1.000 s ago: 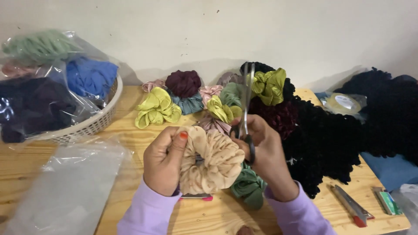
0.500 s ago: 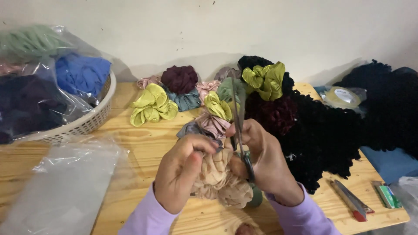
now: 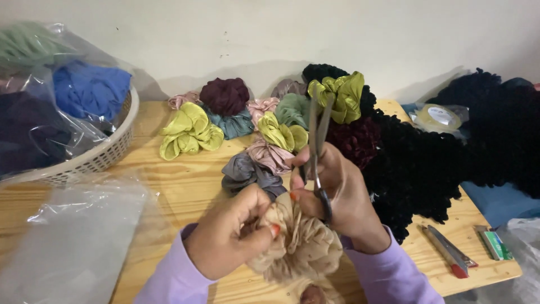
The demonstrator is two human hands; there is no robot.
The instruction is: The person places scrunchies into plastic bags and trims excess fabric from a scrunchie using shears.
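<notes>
My left hand (image 3: pixel 230 236) pinches the edge of a beige scrunchie (image 3: pixel 301 245) low in the middle of the view. My right hand (image 3: pixel 343 194) grips a pair of scissors (image 3: pixel 316 147) with the blades pointing up and away, its thumb resting on the beige scrunchie too. Both hands wear lilac sleeves. Just beyond the hands lie a grey scrunchie (image 3: pixel 247 173) and a dusty pink scrunchie (image 3: pixel 269 155) on the wooden table (image 3: pixel 169 186).
Several scrunchies in lime, teal, maroon and black (image 3: pixel 416 163) crowd the table's back and right. A white basket (image 3: pixel 95 155) holds bagged fabric at left. A clear plastic bag (image 3: pixel 73 236) lies front left. A utility knife (image 3: pixel 450 250), tape roll (image 3: pixel 437 117) sit right.
The beige scrunchie has gone from lying flat and round to bunched up between my hands. The scissors have shifted left and stayed upright; my left hand has closed on the fabric.
</notes>
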